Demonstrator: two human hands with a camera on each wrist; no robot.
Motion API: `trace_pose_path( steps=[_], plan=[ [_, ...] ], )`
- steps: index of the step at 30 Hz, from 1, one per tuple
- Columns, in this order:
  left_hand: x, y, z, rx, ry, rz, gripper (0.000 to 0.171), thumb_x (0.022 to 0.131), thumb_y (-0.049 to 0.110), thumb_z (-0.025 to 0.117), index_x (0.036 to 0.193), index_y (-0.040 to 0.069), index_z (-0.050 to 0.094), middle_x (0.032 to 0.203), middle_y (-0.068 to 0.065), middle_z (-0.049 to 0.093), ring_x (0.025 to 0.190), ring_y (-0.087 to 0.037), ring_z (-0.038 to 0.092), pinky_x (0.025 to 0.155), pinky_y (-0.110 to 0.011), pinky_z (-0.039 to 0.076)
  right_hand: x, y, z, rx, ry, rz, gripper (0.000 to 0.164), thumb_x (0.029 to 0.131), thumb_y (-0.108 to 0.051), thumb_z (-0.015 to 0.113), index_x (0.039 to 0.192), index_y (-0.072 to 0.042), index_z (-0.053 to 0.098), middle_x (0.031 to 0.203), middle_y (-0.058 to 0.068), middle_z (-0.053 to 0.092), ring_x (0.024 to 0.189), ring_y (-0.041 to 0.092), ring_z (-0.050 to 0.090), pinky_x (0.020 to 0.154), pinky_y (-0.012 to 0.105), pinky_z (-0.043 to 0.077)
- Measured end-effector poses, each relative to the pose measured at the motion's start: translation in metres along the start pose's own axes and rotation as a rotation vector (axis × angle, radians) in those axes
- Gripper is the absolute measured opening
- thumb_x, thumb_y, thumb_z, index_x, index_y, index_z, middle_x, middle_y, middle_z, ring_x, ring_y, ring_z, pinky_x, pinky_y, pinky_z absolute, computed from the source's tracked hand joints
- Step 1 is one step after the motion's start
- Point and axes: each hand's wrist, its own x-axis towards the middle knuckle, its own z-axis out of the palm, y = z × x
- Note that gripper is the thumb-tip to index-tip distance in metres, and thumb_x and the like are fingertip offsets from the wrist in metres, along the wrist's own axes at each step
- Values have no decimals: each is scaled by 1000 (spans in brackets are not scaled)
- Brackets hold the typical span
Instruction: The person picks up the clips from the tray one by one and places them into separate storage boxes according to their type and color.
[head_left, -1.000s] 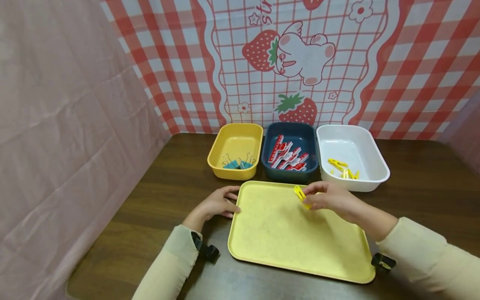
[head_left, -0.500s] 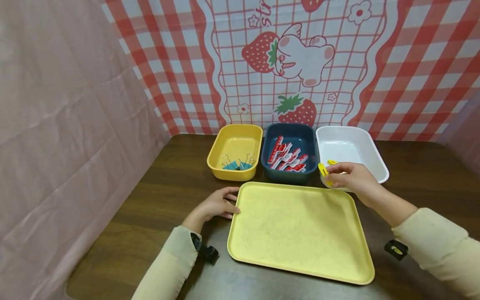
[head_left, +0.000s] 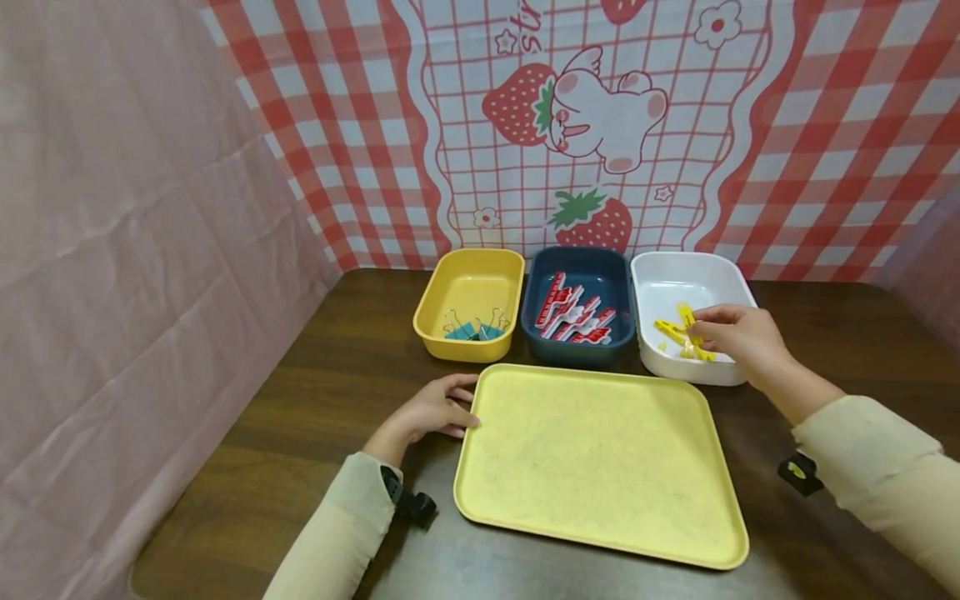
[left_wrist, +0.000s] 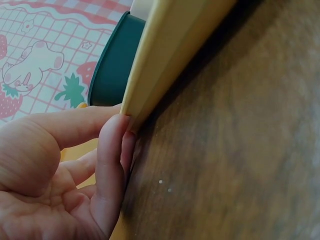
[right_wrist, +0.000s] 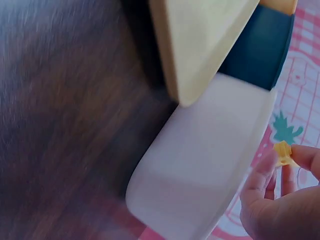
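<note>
My right hand (head_left: 746, 337) pinches a yellow clothespin (head_left: 686, 315) between thumb and fingers over the white bin (head_left: 651, 360). Other yellow clothespins (head_left: 670, 331) lie in that bin, partly behind the hand. In the right wrist view the pinched clothespin (right_wrist: 283, 151) shows at the fingertips, above the bin's rim. On the other side, my left hand (head_left: 431, 408) holds the left edge of the yellow tray (head_left: 600, 467), thumb and finger meeting at its rim. The left wrist view shows those fingers (left_wrist: 111, 150) against the tray's edge (left_wrist: 150, 65). Nothing lies on the tray.
A yellow bin (head_left: 471, 283) with teal binder clips (head_left: 474, 331) stands at the back, left of a dark blue bin (head_left: 592, 260) with several red-and-white clips (head_left: 573, 312). The bins stand side by side behind the tray. A checked cloth (head_left: 360, 142) hangs behind the table.
My right hand has carried the yellow clothespin from above the tray rightward and back, over the white bin. My left hand has stayed at the tray's edge.
</note>
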Motion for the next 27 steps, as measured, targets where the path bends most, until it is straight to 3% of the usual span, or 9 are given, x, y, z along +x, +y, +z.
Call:
trace_pose_path(
  steps=[5, 13, 18, 22, 27],
  plan=[
    [-1, 1, 1, 2, 5, 9, 70, 77, -5, 71, 139, 8, 42, 113, -15, 52, 75, -21, 61, 59, -32, 56, 7, 3, -3, 48, 55, 33, 52, 91, -29, 60, 124, 8, 50, 100, 3, 55, 70, 0, 58, 68, 19, 53],
    [-3, 1, 1, -5, -2, 14, 70, 78, -5, 71, 140, 7, 41, 114, -15, 52, 75, -21, 61, 59, -32, 56, 12, 3, -2, 283, 109, 16, 50, 91, -26, 60, 125, 8, 47, 87, -13, 58, 68, -5, 60, 67, 16, 52],
    [-2, 0, 0, -7, 0, 13, 69, 77, -5, 71, 139, 7, 41, 113, -15, 52, 75, -21, 61, 59, -31, 56, 12, 9, 0, 296, 124, 6, 45, 92, -29, 58, 121, 5, 50, 88, -12, 55, 72, 0, 62, 69, 18, 53],
    [0, -1, 0, -7, -4, 9, 70, 77, -5, 71, 139, 8, 41, 113, -15, 52, 75, -22, 61, 60, -31, 56, 12, 16, 3, 381, 179, 33, 32, 91, -31, 60, 110, -6, 61, 89, -7, 57, 72, 5, 63, 68, 20, 54],
    [0, 1, 0, -1, -1, 0, 70, 77, -4, 72, 139, 9, 42, 113, -14, 52, 75, -22, 61, 60, -31, 56, -3, 14, 6, 587, 137, 27, 5, 92, -21, 59, 93, -17, 62, 82, -5, 60, 66, 6, 63, 63, 18, 54]
  ],
)
